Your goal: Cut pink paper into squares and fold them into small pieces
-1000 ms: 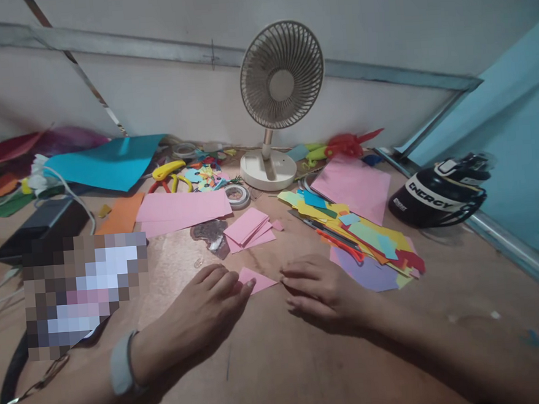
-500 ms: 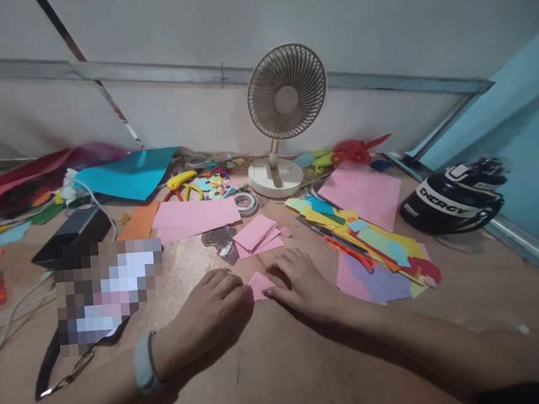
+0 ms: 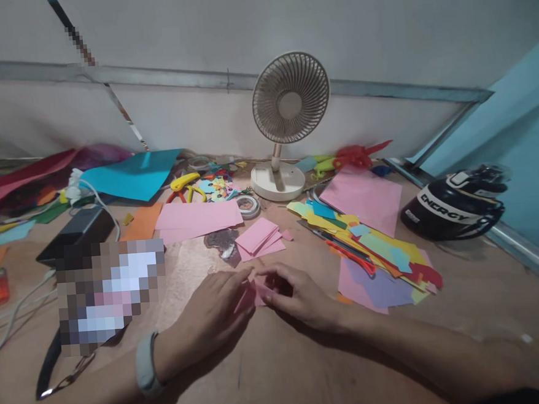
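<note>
A small folded piece of pink paper is between my hands near the middle of the table, its folds partly raised. My left hand, with a grey band on the wrist, grips its left side. On the right side, the thumb and curled fingers of my right hand pinch the same piece. Just beyond my fingers lies a small stack of pink paper pieces. Parts of the held paper are hidden by my fingers.
A white fan stands at the back. Scissors with orange handles lie among coloured paper scraps on the right, near a black jug. To the left are a blurred-out phone, a black box and a roll of tape.
The pink paper lay flatter before; its folds now stand up between my fingers. My left hand has turned around its left side. The view has shifted slightly.
</note>
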Action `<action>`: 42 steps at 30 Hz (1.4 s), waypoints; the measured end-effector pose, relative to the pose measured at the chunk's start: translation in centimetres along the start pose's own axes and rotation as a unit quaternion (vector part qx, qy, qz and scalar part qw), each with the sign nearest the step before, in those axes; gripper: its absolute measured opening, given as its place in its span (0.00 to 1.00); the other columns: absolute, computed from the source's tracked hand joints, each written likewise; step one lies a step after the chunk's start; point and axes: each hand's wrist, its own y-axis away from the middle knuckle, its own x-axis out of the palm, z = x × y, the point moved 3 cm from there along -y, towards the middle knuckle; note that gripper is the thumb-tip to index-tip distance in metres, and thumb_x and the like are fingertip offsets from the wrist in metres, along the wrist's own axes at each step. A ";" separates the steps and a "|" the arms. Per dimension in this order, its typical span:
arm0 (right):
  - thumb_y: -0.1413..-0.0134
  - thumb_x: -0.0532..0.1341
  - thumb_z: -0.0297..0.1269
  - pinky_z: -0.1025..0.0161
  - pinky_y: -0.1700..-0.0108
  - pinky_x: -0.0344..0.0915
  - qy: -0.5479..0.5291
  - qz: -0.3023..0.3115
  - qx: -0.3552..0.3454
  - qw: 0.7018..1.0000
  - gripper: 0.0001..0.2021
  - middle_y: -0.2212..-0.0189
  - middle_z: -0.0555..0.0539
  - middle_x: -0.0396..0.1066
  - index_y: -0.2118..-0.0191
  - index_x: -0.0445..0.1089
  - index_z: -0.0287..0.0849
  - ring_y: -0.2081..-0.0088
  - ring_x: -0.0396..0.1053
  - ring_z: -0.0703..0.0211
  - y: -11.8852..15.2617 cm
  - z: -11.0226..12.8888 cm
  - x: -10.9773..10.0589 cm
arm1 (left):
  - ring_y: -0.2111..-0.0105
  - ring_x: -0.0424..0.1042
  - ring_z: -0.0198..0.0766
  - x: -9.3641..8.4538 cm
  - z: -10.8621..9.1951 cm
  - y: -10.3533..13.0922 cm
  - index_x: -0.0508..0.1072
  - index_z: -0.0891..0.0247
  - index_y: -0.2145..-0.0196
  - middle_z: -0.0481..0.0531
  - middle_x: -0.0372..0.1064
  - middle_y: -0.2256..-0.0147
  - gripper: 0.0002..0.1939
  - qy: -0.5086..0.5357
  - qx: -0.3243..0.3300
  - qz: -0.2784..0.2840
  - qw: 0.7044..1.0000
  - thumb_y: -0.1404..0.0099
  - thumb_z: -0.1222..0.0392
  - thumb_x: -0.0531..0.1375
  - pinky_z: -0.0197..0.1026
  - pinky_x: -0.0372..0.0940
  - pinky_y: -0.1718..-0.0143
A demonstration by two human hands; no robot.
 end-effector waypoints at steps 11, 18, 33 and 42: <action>0.40 0.64 0.47 0.63 0.64 0.65 -0.078 -0.010 0.049 0.996 0.16 0.66 0.48 0.71 0.54 0.72 0.40 0.66 0.67 0.61 -0.2 -0.5 0.0 | 0.70 0.69 0.37 1.0 -0.7 -1.5 0.71 0.65 0.72 0.50 0.69 0.72 0.22 0.467 -0.273 0.043 0.840 0.34 0.42 0.61 0.40 0.66 0.67; 0.41 0.63 0.54 0.68 0.75 0.60 -0.149 0.005 0.113 0.982 0.20 0.76 0.51 0.68 0.65 0.71 0.38 0.77 0.63 0.66 -0.3 -1.0 0.1 | 0.63 0.74 0.43 1.4 -0.6 -2.3 0.74 0.64 0.65 0.53 0.73 0.66 0.17 0.637 -0.306 0.027 0.707 0.38 0.46 0.68 0.50 0.70 0.57; 0.51 0.66 0.61 0.69 0.81 0.55 -0.194 -0.019 0.163 0.967 0.26 0.82 0.56 0.62 0.67 0.69 0.39 0.83 0.58 0.68 -0.5 -1.4 0.1 | 0.64 0.75 0.44 1.4 -0.8 -2.3 0.74 0.65 0.66 0.54 0.73 0.67 0.14 0.714 -0.326 0.005 0.619 0.36 0.51 0.67 0.53 0.71 0.56; 0.49 0.67 0.59 0.68 0.76 0.58 -0.176 -0.032 0.131 0.975 0.24 0.77 0.52 0.65 0.68 0.71 0.39 0.77 0.61 0.67 -0.3 -1.4 0.0 | 0.67 0.74 0.40 1.9 -0.7 -2.1 0.72 0.66 0.65 0.56 0.73 0.67 0.17 0.699 -0.307 0.025 0.645 0.34 0.47 0.65 0.43 0.70 0.63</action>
